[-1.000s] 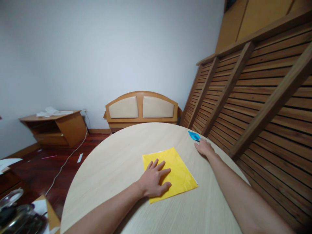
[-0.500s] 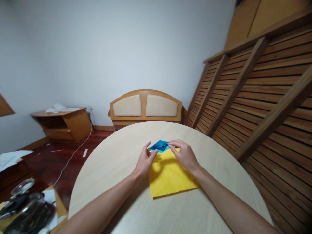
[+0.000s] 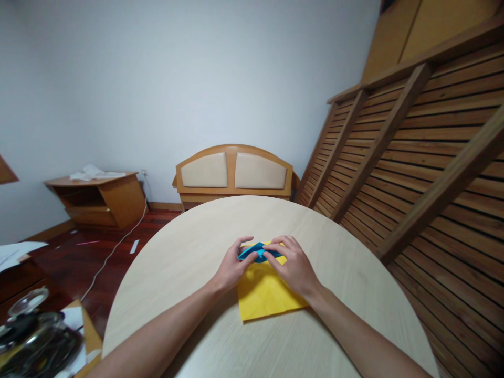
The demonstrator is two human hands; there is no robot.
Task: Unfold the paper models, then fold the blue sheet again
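A small folded blue paper [image 3: 255, 253] is pinched between both my hands, just above the far edge of a yellow paper sheet [image 3: 263, 296]. The yellow sheet lies flat on the round pale wooden table [image 3: 189, 262]. My left hand [image 3: 231, 268] grips the blue paper's left end with thumb and fingers. Fingers of my right hand [image 3: 293, 265] press on its right end and cover part of the yellow sheet.
Behind the table stands a wooden headboard with two beige panels [image 3: 234, 173]. A slatted wooden frame [image 3: 413, 152] leans along the right. A low wooden cabinet [image 3: 100, 199] is at the left wall, a white cable [image 3: 118, 247] runs over the floor, and metal lids [image 3: 31, 325] sit at lower left.
My right hand fetched the blue paper from the table's far right edge. My left hand left the yellow sheet. Both hands now hold the blue paper, lowered closer to the sheet.
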